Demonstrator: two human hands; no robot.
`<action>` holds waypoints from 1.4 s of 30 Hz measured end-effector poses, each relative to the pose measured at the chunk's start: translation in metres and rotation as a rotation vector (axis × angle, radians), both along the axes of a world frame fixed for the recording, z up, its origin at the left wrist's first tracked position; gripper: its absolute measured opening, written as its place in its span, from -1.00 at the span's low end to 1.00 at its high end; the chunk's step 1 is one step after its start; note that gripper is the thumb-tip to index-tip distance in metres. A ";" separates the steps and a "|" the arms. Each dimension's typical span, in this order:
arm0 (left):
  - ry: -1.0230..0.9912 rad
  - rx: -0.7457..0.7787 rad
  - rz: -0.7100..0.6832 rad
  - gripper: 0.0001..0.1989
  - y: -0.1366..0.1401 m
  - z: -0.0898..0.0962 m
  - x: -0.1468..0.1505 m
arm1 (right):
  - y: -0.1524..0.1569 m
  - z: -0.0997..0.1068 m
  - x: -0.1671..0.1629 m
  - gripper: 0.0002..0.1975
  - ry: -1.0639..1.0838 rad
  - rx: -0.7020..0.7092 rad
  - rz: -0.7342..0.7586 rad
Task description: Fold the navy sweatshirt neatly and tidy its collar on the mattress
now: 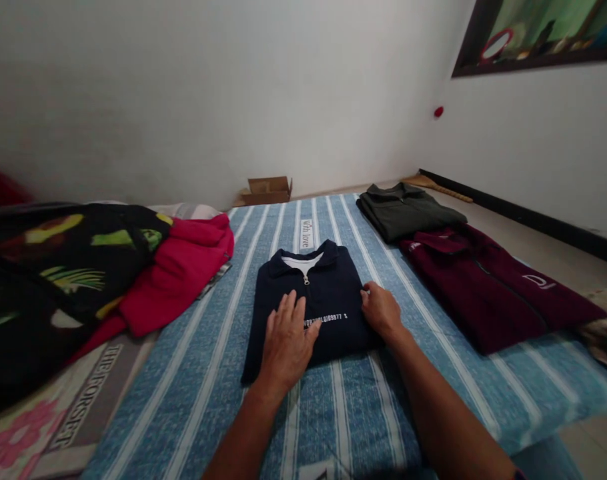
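A navy half-zip sweatshirt [333, 280] lies folded in a neat rectangle, its collar away from me and pale lettering across the front. My left hand [288, 340] rests flat on its lower front with the fingers stretched out, partly covering the lettering. At the garment's right edge, my right hand [382, 309] has its fingers curled in and closed on the fabric. The short zip and white inner collar show at the top.
A blue striped bed sheet [193, 373] spreads beneath. To the right lie a folded maroon jacket [488, 287] and a dark green garment [408, 210]. On the left are a black patterned garment [83, 267] and a crimson one [183, 280]. A cardboard box [268, 191] stands by the wall.
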State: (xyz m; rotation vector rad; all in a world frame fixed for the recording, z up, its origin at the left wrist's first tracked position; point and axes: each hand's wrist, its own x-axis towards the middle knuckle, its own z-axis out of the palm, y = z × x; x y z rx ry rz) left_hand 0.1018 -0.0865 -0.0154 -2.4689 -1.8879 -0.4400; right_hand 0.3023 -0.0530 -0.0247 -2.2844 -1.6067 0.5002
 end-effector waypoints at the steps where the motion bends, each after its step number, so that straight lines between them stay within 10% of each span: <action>1: 0.009 -0.014 0.003 -0.48 -0.002 0.000 0.000 | -0.001 -0.001 0.000 -0.72 0.001 0.004 0.002; 15: -0.044 0.104 -0.081 -0.57 -0.011 0.003 0.004 | -0.035 -0.002 0.023 -0.75 0.070 0.294 -0.060; 24: -0.045 0.074 -0.299 -0.65 -0.022 0.004 0.035 | -0.095 -0.017 0.009 -0.88 0.359 0.759 0.399; 42: -0.096 0.047 -0.298 -0.67 -0.018 -0.005 0.040 | -0.092 -0.033 -0.003 -0.84 0.207 0.768 0.412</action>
